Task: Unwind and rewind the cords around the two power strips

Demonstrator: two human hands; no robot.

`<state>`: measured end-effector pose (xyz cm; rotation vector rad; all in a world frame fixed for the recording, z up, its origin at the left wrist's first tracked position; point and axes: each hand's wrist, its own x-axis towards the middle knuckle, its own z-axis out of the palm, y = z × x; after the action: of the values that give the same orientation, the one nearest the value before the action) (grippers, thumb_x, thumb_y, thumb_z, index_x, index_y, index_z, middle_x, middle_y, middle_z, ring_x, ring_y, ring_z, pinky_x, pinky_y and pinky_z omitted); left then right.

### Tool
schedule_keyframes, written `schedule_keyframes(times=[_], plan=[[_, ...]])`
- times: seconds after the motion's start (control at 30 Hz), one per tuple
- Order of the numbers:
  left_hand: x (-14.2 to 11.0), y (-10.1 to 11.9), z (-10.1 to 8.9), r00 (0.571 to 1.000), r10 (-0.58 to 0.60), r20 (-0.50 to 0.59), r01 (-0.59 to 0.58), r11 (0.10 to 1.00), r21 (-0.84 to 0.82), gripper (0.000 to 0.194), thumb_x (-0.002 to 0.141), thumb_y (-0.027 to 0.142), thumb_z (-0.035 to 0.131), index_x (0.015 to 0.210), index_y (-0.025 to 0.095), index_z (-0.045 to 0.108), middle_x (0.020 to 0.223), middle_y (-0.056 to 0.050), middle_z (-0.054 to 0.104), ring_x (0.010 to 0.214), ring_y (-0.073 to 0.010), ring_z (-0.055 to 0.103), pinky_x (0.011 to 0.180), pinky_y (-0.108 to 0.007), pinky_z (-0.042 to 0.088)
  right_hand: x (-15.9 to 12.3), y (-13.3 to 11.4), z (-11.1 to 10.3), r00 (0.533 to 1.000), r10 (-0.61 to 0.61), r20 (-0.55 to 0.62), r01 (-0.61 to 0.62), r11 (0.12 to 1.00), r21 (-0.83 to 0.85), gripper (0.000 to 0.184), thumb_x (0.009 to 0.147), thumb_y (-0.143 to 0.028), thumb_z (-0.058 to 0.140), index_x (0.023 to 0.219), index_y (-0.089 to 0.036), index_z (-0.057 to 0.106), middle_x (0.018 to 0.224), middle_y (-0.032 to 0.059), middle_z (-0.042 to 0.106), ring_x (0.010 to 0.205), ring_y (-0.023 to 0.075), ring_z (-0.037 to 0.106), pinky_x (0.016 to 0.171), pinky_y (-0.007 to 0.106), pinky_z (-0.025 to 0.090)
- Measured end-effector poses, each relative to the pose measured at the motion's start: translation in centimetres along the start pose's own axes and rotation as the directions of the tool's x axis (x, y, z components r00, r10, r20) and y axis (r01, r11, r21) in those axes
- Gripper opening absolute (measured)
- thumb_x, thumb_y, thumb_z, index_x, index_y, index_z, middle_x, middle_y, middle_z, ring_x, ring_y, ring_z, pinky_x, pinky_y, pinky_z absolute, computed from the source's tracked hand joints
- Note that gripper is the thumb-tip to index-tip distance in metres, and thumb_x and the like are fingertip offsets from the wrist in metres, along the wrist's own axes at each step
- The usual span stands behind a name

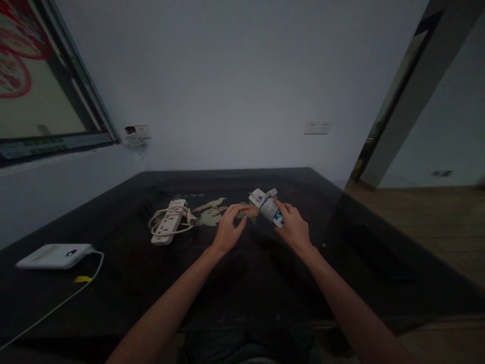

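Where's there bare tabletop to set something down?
Dark table looks bare between the white device and the unheld power strip, and between the forearms toward the front edge. Crowded: the middle, where the right hand grips the blue-and-white strip and the left hand is close by. Far right: too dark to tell.

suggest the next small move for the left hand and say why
Perhaps bring the left hand in to steady the white end of the blue-socketed power strip. The right hand holds the opposite end, the cord is wound around the middle, and the left hand, thumb and fingers apart, is close by but holds nothing.
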<state>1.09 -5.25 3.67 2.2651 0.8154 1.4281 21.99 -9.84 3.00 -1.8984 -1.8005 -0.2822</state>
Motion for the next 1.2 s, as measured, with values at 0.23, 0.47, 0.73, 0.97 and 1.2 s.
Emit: schedule_keyframes(times=[0.23,0.47,0.73,0.97,1.2], plan=[[-0.9,-1.8,-0.9,0.997,-0.008,-0.079,0.029,0.965,0.261,0.029,0.087,0.028,0.053,0.115,0.020,0.057,0.118,-0.009,0.056,0.115,-0.0230,0.048,0.101,-0.042,0.034,-3.0,-4.7,0.2,0.963,-0.260,0.070,0.267,0.955,-0.129,0.085,0.074,-0.013,0.061,0.144,-0.040,0.023,0.135,0.0091,0.044,0.107,0.0266,0.049,0.080,0.036,0.049],[-1.2,-2.7,-0.8,0.993,-0.089,0.078,0.059,0.944,0.326,0.034,0.086,0.039,0.054,0.112,0.017,0.059,0.109,-0.010,0.064,0.108,-0.0243,0.054,0.097,-0.042,0.037,-4.1,-6.1,0.6,0.909,-0.374,0.184,0.405,0.898,-0.174,0.068,0.078,-0.012,0.056,0.140,-0.034,0.037,0.138,0.0132,0.043,0.109,0.0279,0.049,0.083,0.037,0.047],[-1.5,-2.9,-0.7,0.981,-0.132,0.145,0.072,0.931,0.357,0.035,0.088,0.042,0.050,0.108,0.016,0.062,0.099,-0.010,0.067,0.095,-0.0238,0.060,0.090,-0.040,0.042,-4.3,-6.2,1.1,0.880,-0.377,0.289,0.417,0.904,-0.093,0.074,0.076,-0.019,0.058,0.143,-0.030,0.030,0.139,0.0155,0.041,0.110,0.0287,0.051,0.078,0.037,0.050],[-1.2,-2.8,-1.0,0.981,-0.170,0.097,0.144,0.963,0.226,0.031,0.086,0.041,0.054,0.106,0.018,0.060,0.097,-0.009,0.066,0.092,-0.0246,0.060,0.086,-0.039,0.044,-4.0,-5.9,1.3,0.892,-0.365,0.267,0.392,0.919,-0.052,0.080,0.075,-0.020,0.060,0.144,-0.039,0.025,0.137,0.0125,0.041,0.107,0.0277,0.053,0.075,0.035,0.051],[-0.5,-3.6,-1.2,0.964,-0.257,-0.065,0.243,0.954,-0.176,0.025,0.083,0.029,0.058,0.104,0.017,0.058,0.106,-0.009,0.063,0.103,-0.0217,0.056,0.091,-0.035,0.042,-3.0,-4.3,1.5,0.947,-0.223,0.232,0.208,0.974,0.090,0.080,0.075,-0.021,0.056,0.143,-0.044,0.022,0.133,0.0098,0.040,0.103,0.0282,0.057,0.071,0.036,0.051]])
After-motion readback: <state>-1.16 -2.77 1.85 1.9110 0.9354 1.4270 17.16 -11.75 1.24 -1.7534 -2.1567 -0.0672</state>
